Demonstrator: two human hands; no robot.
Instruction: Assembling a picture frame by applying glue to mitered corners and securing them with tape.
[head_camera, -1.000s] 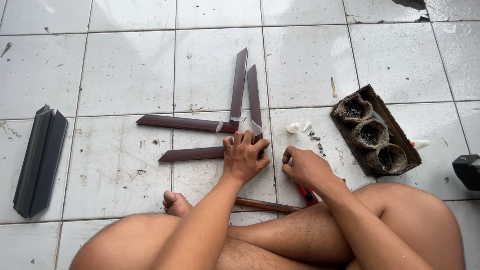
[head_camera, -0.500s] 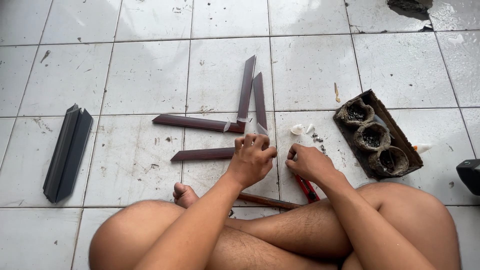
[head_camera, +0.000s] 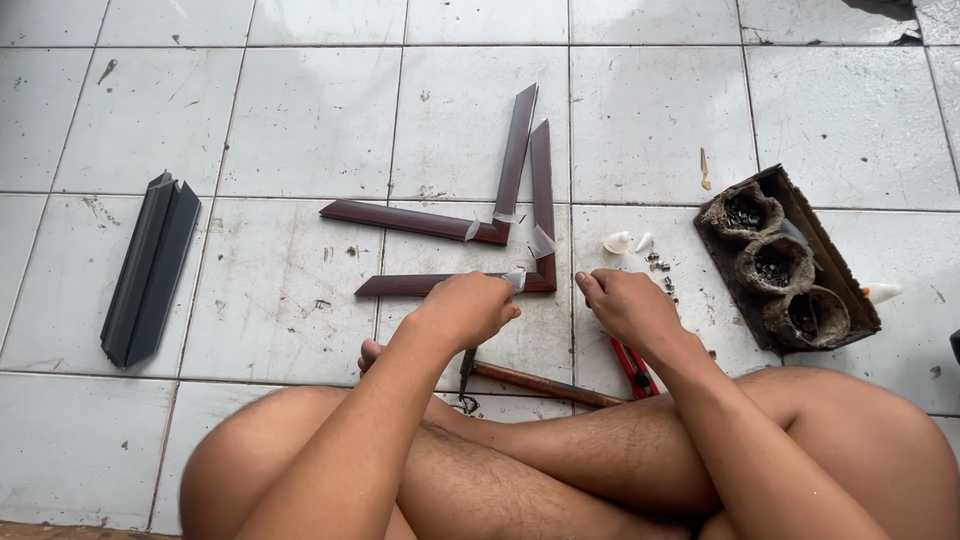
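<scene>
Left hand (head_camera: 468, 310) curls closed over the taped frame corner (head_camera: 535, 272), steadying it; right hand (head_camera: 625, 305), just beside that corner, looks loosely closed, contents unclear.

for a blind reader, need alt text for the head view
A person sits cross-legged on a tiled floor, left hand on a taped corner of a dark L-shaped frame piece, right hand beside it. A second L-piece, a hammer and a tray of nail pots lie nearby.
</scene>
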